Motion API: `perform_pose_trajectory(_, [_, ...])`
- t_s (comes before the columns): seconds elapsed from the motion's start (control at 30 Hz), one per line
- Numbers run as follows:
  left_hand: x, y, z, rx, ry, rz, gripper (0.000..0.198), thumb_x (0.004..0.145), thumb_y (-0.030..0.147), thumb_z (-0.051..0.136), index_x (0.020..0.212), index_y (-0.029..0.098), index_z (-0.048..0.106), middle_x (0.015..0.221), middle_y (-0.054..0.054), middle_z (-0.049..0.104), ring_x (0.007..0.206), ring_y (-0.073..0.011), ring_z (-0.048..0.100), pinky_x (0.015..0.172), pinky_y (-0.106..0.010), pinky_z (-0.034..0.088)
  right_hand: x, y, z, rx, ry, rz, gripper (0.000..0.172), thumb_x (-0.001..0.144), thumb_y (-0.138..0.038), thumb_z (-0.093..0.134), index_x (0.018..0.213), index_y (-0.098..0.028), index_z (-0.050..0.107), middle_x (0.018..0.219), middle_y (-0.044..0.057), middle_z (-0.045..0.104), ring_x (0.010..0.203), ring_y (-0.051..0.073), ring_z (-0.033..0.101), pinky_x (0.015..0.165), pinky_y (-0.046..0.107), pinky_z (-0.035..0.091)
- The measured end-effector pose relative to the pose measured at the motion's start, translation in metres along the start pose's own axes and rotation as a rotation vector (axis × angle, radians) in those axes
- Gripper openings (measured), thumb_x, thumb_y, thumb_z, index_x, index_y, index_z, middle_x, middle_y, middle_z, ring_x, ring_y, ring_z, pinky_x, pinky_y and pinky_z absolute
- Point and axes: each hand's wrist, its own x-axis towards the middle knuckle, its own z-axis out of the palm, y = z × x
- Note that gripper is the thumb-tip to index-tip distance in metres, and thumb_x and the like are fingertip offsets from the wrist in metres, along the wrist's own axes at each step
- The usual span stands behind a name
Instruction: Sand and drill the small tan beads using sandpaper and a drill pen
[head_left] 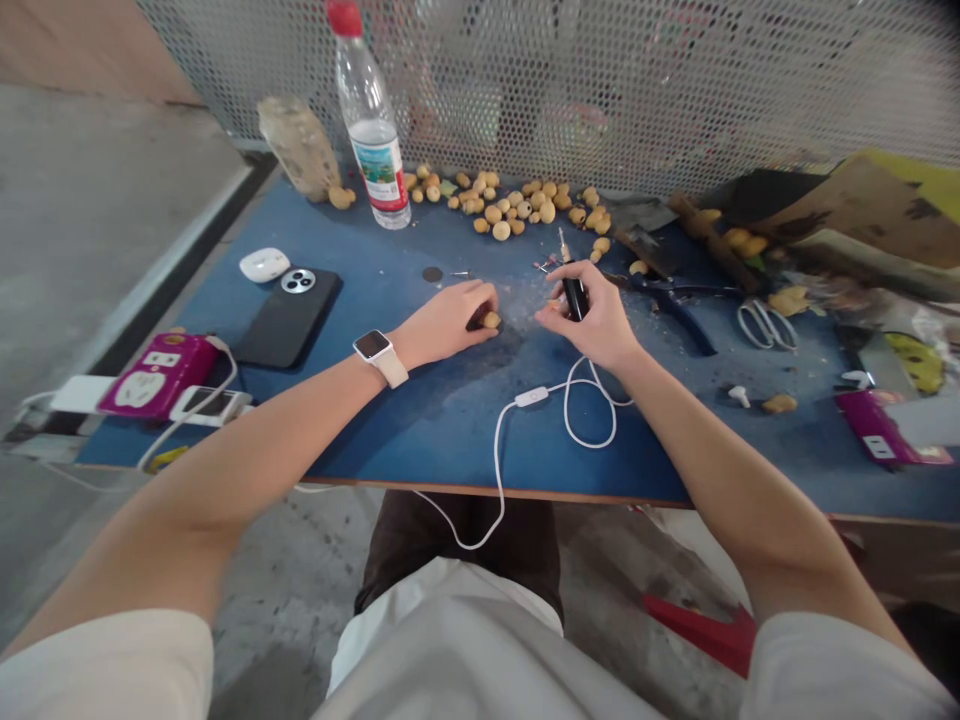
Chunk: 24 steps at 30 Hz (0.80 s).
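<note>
My left hand (pixel 448 322) rests on the blue table (pixel 420 420), fingers curled round a small tan nut (pixel 491 320) pinned against the tabletop. My right hand (pixel 592 318) grips a black pen-shaped rotary tool (pixel 574 292) whose thin bit points up and away. A white cord (pixel 525 420) with an inline switch runs from under that hand, loops on the table and drops off the front edge. A watch sits on my left wrist.
A pile of tan nuts (pixel 517 205) lies at the back by a water bottle (pixel 371 130) and a bag. A black phone (pixel 289 315), white case, pink power strip (pixel 154 375) sit left. Scissors (pixel 765 325), pliers (pixel 675 300) and clutter lie right.
</note>
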Motion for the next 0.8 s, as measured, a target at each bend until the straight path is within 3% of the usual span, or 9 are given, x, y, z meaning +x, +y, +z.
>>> perform_pose_trajectory(0.1, [-0.001,-0.001,0.002,0.009,0.02,-0.008,0.021,0.109,0.017,0.086,0.12,0.021,0.068,0.121,-0.011,0.079,0.116,-0.0315,0.08,0.106,-0.044,0.063,-0.005,-0.017,0.002,-0.042,-0.098,-0.019,0.066,0.082,-0.064,0.112,0.119,-0.03,0.069,0.103,-0.001,0.069,0.077,0.017,0.063,0.077,0.037,0.062])
perform_pose_trajectory(0.2, [-0.001,-0.003,0.006,0.03,0.051,-0.02,0.021,0.11,0.015,0.082,0.124,0.021,0.067,0.127,-0.013,0.078,0.119,-0.0312,0.079,0.109,-0.044,0.063,-0.009,-0.028,0.005,-0.081,-0.165,-0.028,0.053,0.091,-0.058,0.105,0.109,-0.029,0.065,0.101,-0.001,0.068,0.077,0.016,0.06,0.078,0.037,0.058])
perform_pose_trajectory(0.27, [-0.001,-0.005,0.007,0.035,0.056,-0.027,0.023,0.109,0.012,0.082,0.124,0.021,0.067,0.127,-0.013,0.078,0.119,-0.0307,0.079,0.108,-0.044,0.063,-0.01,-0.031,0.004,-0.091,-0.217,-0.03,0.054,0.09,-0.056,0.106,0.109,-0.028,0.063,0.103,-0.001,0.069,0.074,0.015,0.059,0.076,0.037,0.055])
perform_pose_trajectory(0.4, [0.0,-0.005,0.007,0.004,0.065,-0.03,0.026,0.104,0.01,0.082,0.121,0.022,0.066,0.126,-0.011,0.078,0.11,-0.0274,0.077,0.103,-0.041,0.061,-0.01,-0.035,-0.001,0.009,-0.501,0.035,0.07,0.078,-0.059,0.116,0.109,-0.028,0.061,0.108,-0.002,0.068,0.07,0.012,0.057,0.068,0.035,0.049])
perform_pose_trajectory(0.5, [0.0,-0.002,0.005,-0.031,0.076,-0.047,0.026,0.102,0.01,0.081,0.118,0.023,0.066,0.123,-0.009,0.078,0.105,-0.0261,0.076,0.101,-0.041,0.059,-0.013,-0.041,-0.001,0.061,-0.7,0.087,0.068,0.079,-0.055,0.116,0.113,-0.028,0.064,0.108,-0.003,0.067,0.072,0.012,0.061,0.068,0.033,0.05])
perform_pose_trajectory(0.8, [0.001,0.0,-0.002,-0.082,0.07,-0.094,0.028,0.097,0.013,0.086,0.11,0.024,0.064,0.115,-0.007,0.08,0.099,-0.0251,0.076,0.099,-0.04,0.058,-0.014,-0.043,0.001,0.068,-0.752,0.138,0.058,0.082,-0.053,0.113,0.111,-0.026,0.07,0.108,-0.002,0.07,0.076,0.013,0.066,0.071,0.033,0.052])
